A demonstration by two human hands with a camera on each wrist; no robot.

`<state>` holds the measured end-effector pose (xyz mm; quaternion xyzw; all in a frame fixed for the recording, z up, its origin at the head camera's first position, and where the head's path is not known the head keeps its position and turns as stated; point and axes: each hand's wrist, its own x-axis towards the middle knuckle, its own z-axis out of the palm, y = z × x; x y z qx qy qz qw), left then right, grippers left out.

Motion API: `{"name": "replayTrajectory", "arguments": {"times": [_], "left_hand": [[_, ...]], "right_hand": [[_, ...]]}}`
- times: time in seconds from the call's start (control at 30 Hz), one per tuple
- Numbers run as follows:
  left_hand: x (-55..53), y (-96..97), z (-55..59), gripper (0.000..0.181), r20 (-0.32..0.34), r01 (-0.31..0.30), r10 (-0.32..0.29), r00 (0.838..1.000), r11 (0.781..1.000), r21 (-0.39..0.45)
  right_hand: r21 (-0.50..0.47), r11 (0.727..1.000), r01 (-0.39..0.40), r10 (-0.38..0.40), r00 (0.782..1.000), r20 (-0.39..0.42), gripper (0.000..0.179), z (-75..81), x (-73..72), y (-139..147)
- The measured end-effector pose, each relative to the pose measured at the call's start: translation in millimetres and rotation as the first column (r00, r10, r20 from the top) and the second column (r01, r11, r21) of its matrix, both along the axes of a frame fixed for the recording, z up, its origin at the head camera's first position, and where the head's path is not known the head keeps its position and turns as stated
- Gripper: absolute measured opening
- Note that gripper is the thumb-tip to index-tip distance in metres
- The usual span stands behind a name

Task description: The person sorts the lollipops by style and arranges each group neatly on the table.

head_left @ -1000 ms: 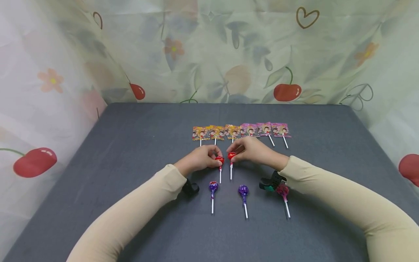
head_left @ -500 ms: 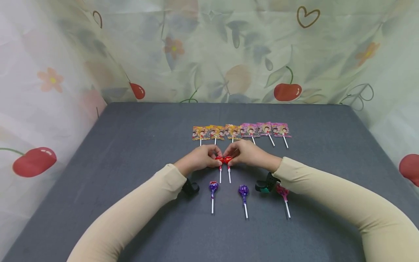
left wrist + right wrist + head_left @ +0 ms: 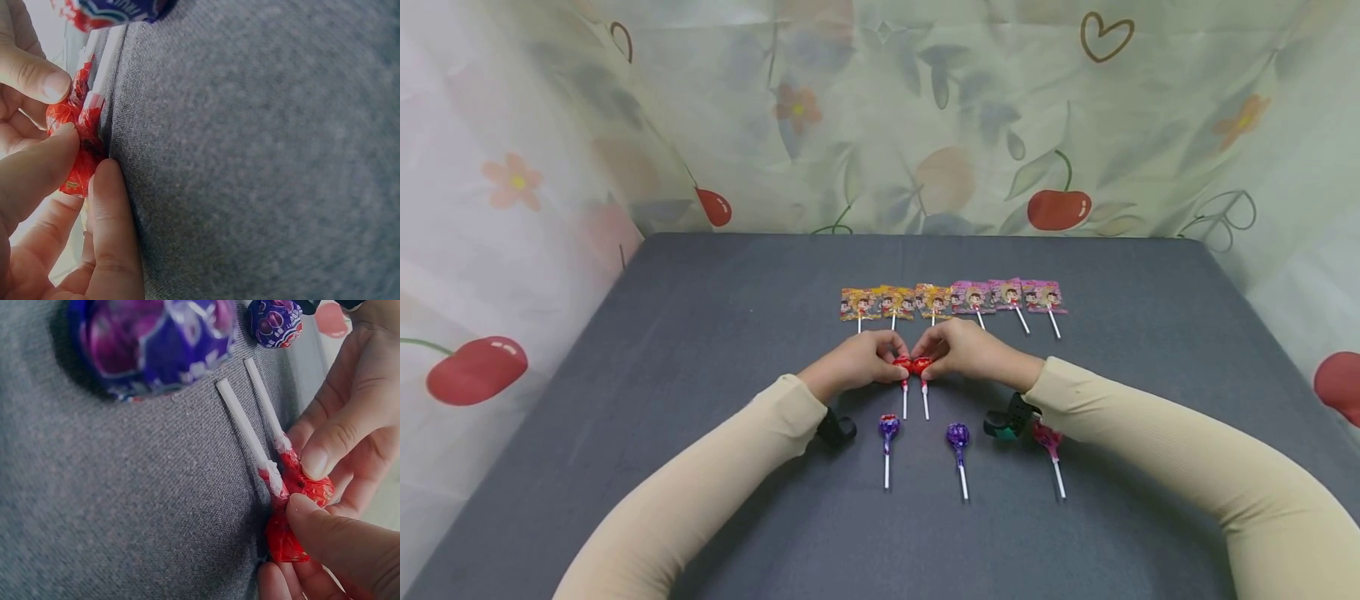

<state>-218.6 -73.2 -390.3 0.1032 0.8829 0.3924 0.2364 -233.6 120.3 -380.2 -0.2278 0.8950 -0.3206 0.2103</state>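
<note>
My left hand (image 3: 856, 363) pinches a red-wrapped lollipop (image 3: 83, 175) by its candy head between thumb and fingers. Close against it, my right hand (image 3: 973, 353) pinches another red-wrapped lollipop (image 3: 284, 537) in the same way. The two heads touch or nearly touch at the middle of the table, and both white sticks point toward me, side by side. Fingers partly cover both heads. Nearer to me lie two purple-wrapped lollipops (image 3: 958, 435), one seen large and blurred in the right wrist view. A pink-wrapped lollipop (image 3: 1049, 438) lies partly hidden under my right wrist.
Beyond my hands runs a row of flat-packed lollipops: orange packets (image 3: 860, 304) on the left, pink packets (image 3: 1043, 297) on the right. The dark grey table (image 3: 737, 283) ends at a patterned curtain (image 3: 880, 125). Each wrist carries a black strap.
My right hand has moved left with its red lollipop, bringing it beside the one in my left hand. Over the last half second both hands have stayed nearly still.
</note>
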Motion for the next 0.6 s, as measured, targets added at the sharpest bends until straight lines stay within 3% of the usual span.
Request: {"name": "replayTrajectory", "arguments": {"times": [0.6], "left_hand": [[-1.2, 0.6, -0.1, 0.017, 0.012, -0.001, 0.001, 1.000, 1.000, -0.005]], "right_hand": [[-0.047, 0.999, -0.015, 0.016, 0.999, 0.037, 0.028, 2.8, 1.0, 2.2]]}}
